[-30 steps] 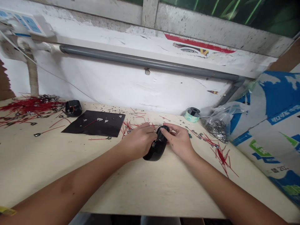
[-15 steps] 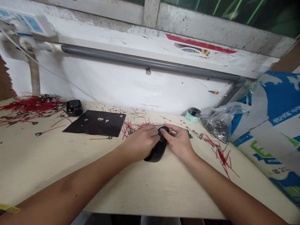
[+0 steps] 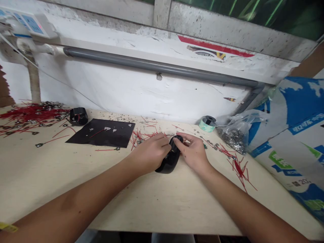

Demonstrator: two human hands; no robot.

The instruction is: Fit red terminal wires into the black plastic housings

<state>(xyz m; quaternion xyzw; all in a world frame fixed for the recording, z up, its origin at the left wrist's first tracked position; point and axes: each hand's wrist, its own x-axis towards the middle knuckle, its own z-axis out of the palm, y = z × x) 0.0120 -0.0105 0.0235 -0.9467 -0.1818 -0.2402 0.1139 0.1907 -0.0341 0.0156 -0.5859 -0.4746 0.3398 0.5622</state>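
Observation:
A glossy black rounded casing rests tilted on the tabletop in front of me. My right hand grips its upper end, thumb on the near face and fingers behind. On the casing's left side my left hand is closed, its fingers curled against the opening; whatever they pinch is hidden. Some small metal shows beside the left fingertips. Just behind the hands lie red wires with small metal parts. A black sheet bearing a few small metal pieces lies to the left.
A large heap of red wired parts covers the back left, beside another black casing. At the right are a spool, a clear bag of metal parts, loose red wires and a blue-white carton. A wall stands behind.
The view has shifted very slightly. Both hands stay on the black casing, with the left fingers moving only a little against it.

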